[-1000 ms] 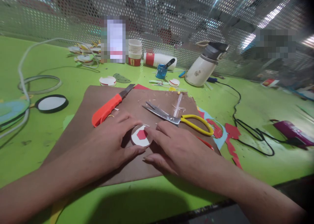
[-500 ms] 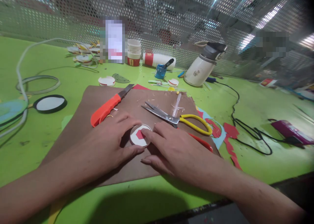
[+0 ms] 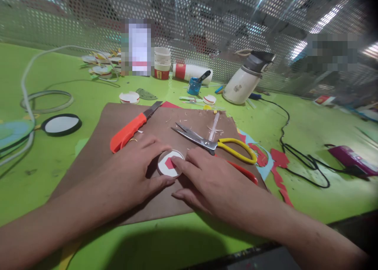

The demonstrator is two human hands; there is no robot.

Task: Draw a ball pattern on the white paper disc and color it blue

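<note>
A shallow round white piece with a raised rim (image 3: pixel 164 170), like the bottom of a paper cup, lies on the brown board (image 3: pixel 141 207). My left hand (image 3: pixel 126 163) grips its edge between thumb and fingers. On its white face is a small red paper shape with straight edges (image 3: pixel 170 163). My right hand (image 3: pixel 209 175) presses a fingertip onto that red paper, with its thumb held apart below and nothing grasped. Scissors with a yellow and a red handle (image 3: pixel 211 144) lie partly open just beyond my right hand. An orange utility knife (image 3: pixel 128 132) rests beyond my left.
Red paper scraps (image 3: pixel 279 158) lie right of the board on the green table (image 3: pixel 313 132). Farther back are a blue jar (image 3: pixel 193 87), paper cups (image 3: pixel 162 65) and a white flask (image 3: pixel 240 84). A black cable (image 3: pixel 285 116) leads to a purple device (image 3: pixel 351 159). A perforated screen (image 3: pixel 189 29) borders the back.
</note>
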